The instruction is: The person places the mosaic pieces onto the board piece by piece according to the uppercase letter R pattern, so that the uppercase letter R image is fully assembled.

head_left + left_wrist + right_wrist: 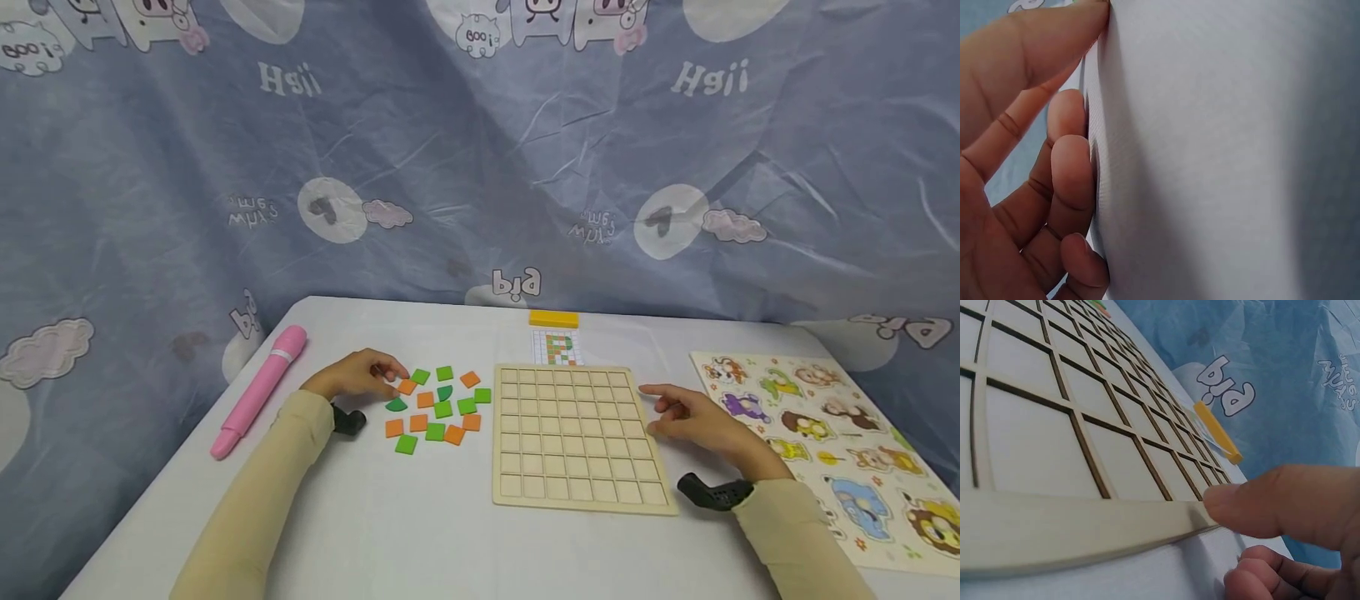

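Observation:
In the head view, my left hand (360, 374) rests at the left side of a loose spread of small tiles. Its thumb and index fingertip are apart, right by an orange square tile (407, 387) and a dark green rounded tile (396, 405). The left wrist view has the thumb (1035, 47) reaching down to the white cloth and the other fingers loosely bent against it. My right hand (693, 421) lies beside the right edge of a wooden grid board (585, 506), index finger extended toward the rim. Bare squares fill the board.
Beyond the board lie a pattern card (557, 348) and a yellow bar (553, 319). A pink cylindrical stick (258, 392) is at the left edge of the table. An animal picture board (817, 433) lies at the right, partly behind the right arm. A printed curtain (480, 167) hangs behind.

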`<state>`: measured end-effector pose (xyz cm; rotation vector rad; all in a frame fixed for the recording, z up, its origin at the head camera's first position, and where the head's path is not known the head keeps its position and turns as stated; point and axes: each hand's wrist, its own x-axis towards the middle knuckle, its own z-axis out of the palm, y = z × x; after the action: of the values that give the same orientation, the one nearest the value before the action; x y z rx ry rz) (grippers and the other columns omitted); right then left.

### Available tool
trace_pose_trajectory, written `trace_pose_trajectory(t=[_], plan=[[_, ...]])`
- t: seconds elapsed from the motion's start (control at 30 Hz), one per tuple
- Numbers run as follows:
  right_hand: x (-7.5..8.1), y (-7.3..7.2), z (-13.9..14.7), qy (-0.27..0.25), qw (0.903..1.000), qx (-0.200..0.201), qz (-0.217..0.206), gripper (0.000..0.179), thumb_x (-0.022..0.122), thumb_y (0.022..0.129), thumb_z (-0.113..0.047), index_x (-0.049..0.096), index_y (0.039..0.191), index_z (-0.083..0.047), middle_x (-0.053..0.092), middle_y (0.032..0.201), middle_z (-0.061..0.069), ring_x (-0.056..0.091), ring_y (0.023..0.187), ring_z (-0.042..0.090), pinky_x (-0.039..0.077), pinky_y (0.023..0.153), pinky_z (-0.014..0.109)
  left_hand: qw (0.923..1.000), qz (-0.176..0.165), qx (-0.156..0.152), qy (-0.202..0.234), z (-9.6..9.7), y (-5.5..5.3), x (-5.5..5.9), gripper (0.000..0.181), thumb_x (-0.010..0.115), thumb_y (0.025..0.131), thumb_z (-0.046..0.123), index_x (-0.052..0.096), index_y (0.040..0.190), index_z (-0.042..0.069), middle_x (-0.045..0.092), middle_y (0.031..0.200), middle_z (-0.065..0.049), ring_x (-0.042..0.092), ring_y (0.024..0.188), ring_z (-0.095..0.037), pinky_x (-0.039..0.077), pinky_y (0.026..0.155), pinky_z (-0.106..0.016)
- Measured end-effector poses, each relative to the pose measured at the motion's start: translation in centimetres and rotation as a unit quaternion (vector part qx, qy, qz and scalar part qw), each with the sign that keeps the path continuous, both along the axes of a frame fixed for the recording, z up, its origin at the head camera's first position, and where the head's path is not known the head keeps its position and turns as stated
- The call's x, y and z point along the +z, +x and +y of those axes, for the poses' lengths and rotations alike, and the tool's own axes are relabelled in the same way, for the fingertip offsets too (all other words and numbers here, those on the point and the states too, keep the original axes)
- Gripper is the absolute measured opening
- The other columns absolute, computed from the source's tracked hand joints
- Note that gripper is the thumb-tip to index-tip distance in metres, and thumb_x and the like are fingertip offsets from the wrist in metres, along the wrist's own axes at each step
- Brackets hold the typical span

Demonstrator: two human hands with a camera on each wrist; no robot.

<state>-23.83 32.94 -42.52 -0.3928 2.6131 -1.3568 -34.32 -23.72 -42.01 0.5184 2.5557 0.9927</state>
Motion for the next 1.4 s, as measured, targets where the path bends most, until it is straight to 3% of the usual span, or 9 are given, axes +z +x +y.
trace_pose_trajectory(t=[0.3,0.63,0.83,1.07,1.4], plan=[[-0.1,-0.2,0.0,0.037,0.9993,-0.009,0.003,0.062,0.079,0.095,-0.002,0.054,0.148,0.013,0.057,0.115,0.014,0.049,0.09,0.013,0.043,0.078,0.026,0.9999,0.006,0.004,-0.009,0.0,0.2,0.1,0.028,0.086,0.089,0.01,0.079,0.115,0.004,0.064,0.097,-0.003,0.054,0.089,-0.02,0.044,0.084,-0.033],[0.0,-0.1,-0.3,0.061,0.998,-0.01,0.011,0.059,0.079,0.094,-0.002,0.057,0.147,0.012,0.057,0.115,0.015,0.048,0.093,0.019,0.042,0.078,0.027,0.9999,0.011,0.01,-0.007,-0.5,0.5,0.4,0.029,0.086,0.088,0.014,0.078,0.114,0.003,0.069,0.099,-0.002,0.059,0.093,-0.018,0.048,0.09,-0.034],[0.1,0.0,-0.5,0.072,0.9973,-0.014,0.012,0.06,0.079,0.094,-0.002,0.056,0.147,0.012,0.058,0.114,0.016,0.047,0.095,0.023,0.041,0.077,0.028,0.9987,0.044,0.025,-0.005,-0.4,0.8,0.9,0.027,0.084,0.088,0.013,0.077,0.112,0.003,0.073,0.096,-0.003,0.063,0.09,-0.018,0.051,0.087,-0.033],[0.2,0.0,-0.4,0.074,0.997,-0.013,0.016,0.059,0.079,0.094,-0.002,0.057,0.147,0.012,0.058,0.113,0.015,0.047,0.096,0.024,0.041,0.078,0.028,0.9961,0.078,0.041,0.003,1.0,1.2,2.0,0.025,0.083,0.088,0.012,0.076,0.11,0.004,0.075,0.092,-0.003,0.067,0.084,-0.018,0.054,0.081,-0.033],[0.2,0.1,-0.4,0.069,0.9975,-0.01,0.015,0.06,0.08,0.094,-0.002,0.057,0.147,0.012,0.06,0.116,0.018,0.049,0.096,0.023,0.043,0.079,0.028,0.9959,0.07,0.045,0.037,4.2,1.4,3.1,0.026,0.083,0.09,0.015,0.076,0.114,0.006,0.077,0.094,-0.002,0.069,0.086,-0.018,0.054,0.082,-0.033]])
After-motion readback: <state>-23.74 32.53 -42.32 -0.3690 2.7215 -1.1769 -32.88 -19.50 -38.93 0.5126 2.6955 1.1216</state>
